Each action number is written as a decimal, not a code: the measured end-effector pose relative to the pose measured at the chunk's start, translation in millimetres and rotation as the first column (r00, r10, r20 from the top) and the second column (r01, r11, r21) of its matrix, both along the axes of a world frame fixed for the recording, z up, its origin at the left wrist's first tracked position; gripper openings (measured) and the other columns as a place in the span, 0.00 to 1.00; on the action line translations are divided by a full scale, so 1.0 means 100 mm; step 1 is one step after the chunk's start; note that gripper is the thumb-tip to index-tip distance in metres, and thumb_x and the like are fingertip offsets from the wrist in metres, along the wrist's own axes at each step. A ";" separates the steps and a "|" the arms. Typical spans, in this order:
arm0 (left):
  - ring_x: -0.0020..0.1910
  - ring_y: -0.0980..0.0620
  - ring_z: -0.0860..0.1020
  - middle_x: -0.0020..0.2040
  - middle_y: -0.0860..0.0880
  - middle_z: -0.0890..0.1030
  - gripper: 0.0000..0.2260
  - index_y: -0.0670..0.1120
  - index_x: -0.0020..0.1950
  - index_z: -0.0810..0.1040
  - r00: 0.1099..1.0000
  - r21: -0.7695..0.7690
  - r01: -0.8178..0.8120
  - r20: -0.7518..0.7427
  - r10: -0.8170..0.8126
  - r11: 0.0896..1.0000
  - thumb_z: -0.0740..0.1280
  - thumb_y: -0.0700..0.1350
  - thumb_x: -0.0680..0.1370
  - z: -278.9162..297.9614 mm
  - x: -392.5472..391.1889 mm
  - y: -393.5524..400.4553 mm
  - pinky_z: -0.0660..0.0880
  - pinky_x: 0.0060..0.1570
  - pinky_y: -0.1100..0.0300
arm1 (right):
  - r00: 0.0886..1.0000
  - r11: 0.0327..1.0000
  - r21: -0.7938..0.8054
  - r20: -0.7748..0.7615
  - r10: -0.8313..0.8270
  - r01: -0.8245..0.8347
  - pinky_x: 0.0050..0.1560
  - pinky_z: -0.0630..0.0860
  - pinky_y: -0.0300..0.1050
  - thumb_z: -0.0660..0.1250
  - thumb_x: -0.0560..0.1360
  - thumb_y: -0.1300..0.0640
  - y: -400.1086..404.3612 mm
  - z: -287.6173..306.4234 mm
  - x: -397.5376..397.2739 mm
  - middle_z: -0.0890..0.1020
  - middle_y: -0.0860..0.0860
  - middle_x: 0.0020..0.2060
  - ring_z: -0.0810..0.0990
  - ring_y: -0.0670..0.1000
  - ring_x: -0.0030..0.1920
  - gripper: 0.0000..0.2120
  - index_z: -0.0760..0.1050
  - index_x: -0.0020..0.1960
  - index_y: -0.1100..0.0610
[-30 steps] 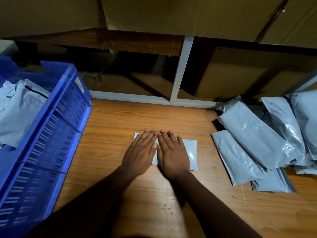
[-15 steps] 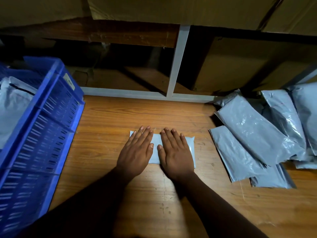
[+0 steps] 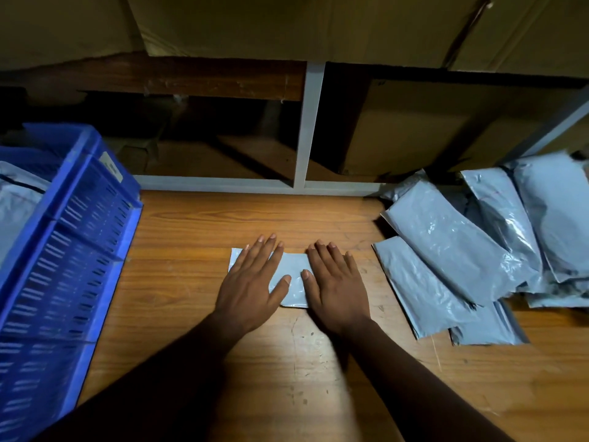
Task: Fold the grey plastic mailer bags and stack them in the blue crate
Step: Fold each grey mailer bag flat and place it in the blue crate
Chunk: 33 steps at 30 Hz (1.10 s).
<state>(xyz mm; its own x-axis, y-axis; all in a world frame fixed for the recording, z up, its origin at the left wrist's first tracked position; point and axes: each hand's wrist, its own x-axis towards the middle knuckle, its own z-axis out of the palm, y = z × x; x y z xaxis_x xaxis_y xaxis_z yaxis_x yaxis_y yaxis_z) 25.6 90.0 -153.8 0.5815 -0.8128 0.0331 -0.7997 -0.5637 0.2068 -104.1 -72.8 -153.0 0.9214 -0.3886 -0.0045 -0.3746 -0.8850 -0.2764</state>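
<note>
Both hands lie flat with fingers straight, palms down: the left hand (image 3: 251,282) and right hand (image 3: 334,282) press a folded grey mailer bag (image 3: 294,282) onto the wooden counter (image 3: 207,224), the bag showing between them. Beyond the right hand is a loose pile of unfolded mailer bags (image 3: 452,250). Beyond the left hand stands the blue crate (image 3: 73,250), with grey bags inside (image 3: 16,208).

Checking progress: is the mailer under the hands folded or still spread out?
Folded: the mailer is a small compact rectangle pressed flat by the left hand and right hand.
</note>
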 end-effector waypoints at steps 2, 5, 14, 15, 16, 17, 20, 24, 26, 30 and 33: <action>0.83 0.53 0.49 0.84 0.51 0.56 0.29 0.49 0.84 0.59 0.999 -0.007 0.054 0.001 -0.054 0.999 0.44 0.61 0.85 -0.06 -0.01 -0.04 0.49 0.82 0.51 | 1.000 1.000 0.004 0.004 0.010 -0.010 0.82 0.52 0.58 0.44 0.87 0.44 0.01 -0.02 0.04 0.60 0.52 0.82 0.54 0.54 0.83 0.28 0.59 0.83 0.53; 0.83 0.52 0.53 0.82 0.51 0.61 0.27 0.49 0.82 0.62 0.998 -0.023 0.061 0.010 -0.061 0.998 0.48 0.59 0.86 -0.13 -0.02 -0.05 0.52 0.81 0.51 | 1.000 1.000 -0.009 0.001 0.011 -0.011 0.82 0.49 0.57 0.45 0.87 0.45 0.05 -0.06 0.05 0.60 0.50 0.82 0.52 0.54 0.83 0.27 0.58 0.83 0.52; 0.83 0.48 0.56 0.82 0.47 0.63 0.26 0.46 0.81 0.65 0.997 -0.073 0.050 0.064 -0.045 0.996 0.55 0.56 0.85 -0.20 -0.04 -0.11 0.53 0.81 0.49 | 0.998 0.999 -0.039 -0.063 -0.003 0.001 0.81 0.51 0.61 0.45 0.87 0.46 0.09 -0.08 0.12 0.57 0.53 0.83 0.50 0.57 0.83 0.27 0.57 0.83 0.54; 0.83 0.49 0.55 0.82 0.48 0.62 0.27 0.47 0.82 0.64 0.997 -0.054 0.054 0.052 -0.051 0.997 0.53 0.57 0.85 -0.17 -0.06 -0.09 0.51 0.81 0.50 | 0.998 1.000 -0.016 -0.062 -0.001 0.000 0.81 0.51 0.60 0.45 0.87 0.46 0.10 -0.05 0.10 0.56 0.52 0.83 0.50 0.56 0.83 0.27 0.56 0.84 0.54; 0.83 0.49 0.54 0.83 0.48 0.61 0.28 0.48 0.82 0.63 0.998 -0.032 0.049 0.030 -0.048 0.998 0.51 0.59 0.85 -0.13 -0.06 -0.07 0.50 0.82 0.50 | 0.998 1.000 0.018 -0.054 0.010 -0.010 0.82 0.49 0.59 0.44 0.87 0.45 0.10 -0.02 0.08 0.55 0.51 0.83 0.49 0.55 0.84 0.28 0.55 0.84 0.53; 0.83 0.49 0.52 0.84 0.49 0.58 0.29 0.50 0.83 0.60 1.000 -0.005 0.025 -0.012 -0.025 1.000 0.49 0.62 0.85 -0.09 -0.05 -0.06 0.48 0.82 0.50 | 0.998 0.997 0.077 -0.051 0.033 -0.029 0.82 0.48 0.58 0.43 0.87 0.43 0.07 0.00 0.07 0.54 0.50 0.84 0.48 0.54 0.84 0.28 0.53 0.84 0.51; 0.83 0.50 0.49 0.84 0.53 0.52 0.37 0.54 0.84 0.55 0.976 0.080 -0.140 -0.155 0.151 0.987 0.50 0.72 0.80 0.01 0.03 0.06 0.45 0.81 0.46 | 0.993 0.963 0.261 -0.083 0.089 -0.065 0.82 0.51 0.58 0.44 0.84 0.37 -0.17 0.10 -0.03 0.55 0.50 0.83 0.50 0.53 0.83 0.33 0.54 0.84 0.52; 0.79 0.52 0.60 0.80 0.55 0.64 0.47 0.56 0.80 0.63 0.947 0.085 -0.146 -0.277 0.164 0.986 0.61 0.79 0.67 0.27 0.23 0.23 0.50 0.76 0.51 | 0.989 0.970 0.227 -0.098 0.108 -0.083 0.70 0.69 0.55 0.64 0.78 0.35 -0.43 0.35 -0.03 0.72 0.55 0.74 0.71 0.59 0.72 0.41 0.56 0.83 0.53; 0.76 0.51 0.64 0.76 0.54 0.71 0.47 0.59 0.78 0.68 0.932 0.144 -0.152 -0.309 0.190 0.978 0.68 0.77 0.62 0.40 0.31 0.29 0.51 0.73 0.51 | 0.976 0.983 0.138 -0.163 0.144 -0.122 0.65 0.71 0.55 0.72 0.75 0.38 -0.40 0.49 0.10 0.74 0.54 0.70 0.73 0.59 0.68 0.45 0.56 0.83 0.50; 0.62 0.53 0.73 0.56 0.56 0.77 0.28 0.57 0.60 0.82 0.881 0.196 -0.136 -0.425 0.209 0.971 0.79 0.66 0.64 0.61 0.38 0.41 0.62 0.61 0.53 | 0.939 0.978 0.066 -0.274 0.210 -0.199 0.64 0.67 0.54 0.75 0.71 0.37 -0.23 0.70 0.36 0.76 0.49 0.62 0.73 0.54 0.65 0.30 0.75 0.70 0.45; 0.57 0.53 0.77 0.52 0.58 0.79 0.16 0.57 0.52 0.82 0.858 0.050 -0.165 -0.486 0.168 0.985 0.82 0.54 0.68 0.82 0.42 0.59 0.73 0.54 0.56 | 0.949 0.965 0.200 -0.234 0.212 -0.166 0.55 0.73 0.50 0.78 0.70 0.43 -0.10 0.84 0.43 0.80 0.48 0.55 0.78 0.54 0.57 0.22 0.74 0.58 0.46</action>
<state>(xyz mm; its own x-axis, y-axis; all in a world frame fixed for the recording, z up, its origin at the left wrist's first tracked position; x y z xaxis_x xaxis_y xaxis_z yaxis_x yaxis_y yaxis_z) 68.0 149.2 -72.0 0.6491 -0.7015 -0.2943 -0.4919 -0.6821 0.5411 -60.7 -83.3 -69.3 0.9378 -0.1791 -0.2975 -0.2823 -0.8921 -0.3528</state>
